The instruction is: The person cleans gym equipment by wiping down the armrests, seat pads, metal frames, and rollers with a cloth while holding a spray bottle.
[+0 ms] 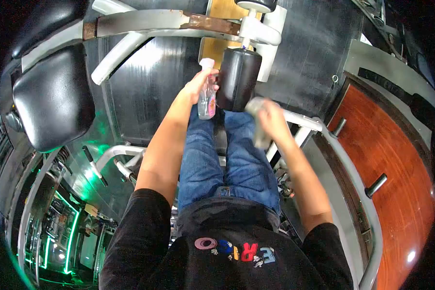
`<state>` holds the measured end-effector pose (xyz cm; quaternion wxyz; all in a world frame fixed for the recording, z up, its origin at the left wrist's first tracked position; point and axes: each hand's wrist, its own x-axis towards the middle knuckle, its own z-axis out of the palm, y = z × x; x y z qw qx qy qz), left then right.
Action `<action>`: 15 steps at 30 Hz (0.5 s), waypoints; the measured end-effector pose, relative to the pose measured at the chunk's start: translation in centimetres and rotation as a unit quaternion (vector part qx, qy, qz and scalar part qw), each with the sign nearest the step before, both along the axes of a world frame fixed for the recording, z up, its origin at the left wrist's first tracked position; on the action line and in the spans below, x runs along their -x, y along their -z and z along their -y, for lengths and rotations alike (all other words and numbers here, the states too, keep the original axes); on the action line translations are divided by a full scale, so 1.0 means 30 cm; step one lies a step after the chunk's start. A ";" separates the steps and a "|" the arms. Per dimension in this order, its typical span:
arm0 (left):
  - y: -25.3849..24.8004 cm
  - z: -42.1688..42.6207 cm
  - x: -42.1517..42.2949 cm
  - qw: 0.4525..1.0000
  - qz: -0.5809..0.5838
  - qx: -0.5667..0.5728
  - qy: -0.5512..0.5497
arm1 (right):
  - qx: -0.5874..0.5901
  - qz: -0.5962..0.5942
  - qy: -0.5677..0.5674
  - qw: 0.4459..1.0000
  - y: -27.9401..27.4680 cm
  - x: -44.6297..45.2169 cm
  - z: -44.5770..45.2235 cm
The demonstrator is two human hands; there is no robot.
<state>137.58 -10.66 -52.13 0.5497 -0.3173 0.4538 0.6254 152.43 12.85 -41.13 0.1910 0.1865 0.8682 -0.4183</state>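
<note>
My left hand (198, 86) is wrapped round the neck of a clear spray bottle (207, 105) with a white head and a pink label. It is just left of a black padded roller (239, 77) on a white metal post. On the roller's other side, my right hand (270, 118) grips a greyish cloth (258, 107), both smeared by motion. The cloth is close to the roller's lower right edge; whether it touches cannot be told. Part of the cloth hangs below the fingers.
A curved grey frame bar (145, 23) with rusty patches crosses above the roller. At left is a black padded seat (55, 99). A bent tube with handles (355, 169) runs along the right, by a reddish wood panel (391, 179). The floor (150, 108) is dark.
</note>
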 end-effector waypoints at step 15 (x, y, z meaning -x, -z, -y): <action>-0.173 0.249 -0.104 0.994 -0.059 0.052 -0.074 | -0.020 0.136 -0.187 0.973 0.028 0.029 0.417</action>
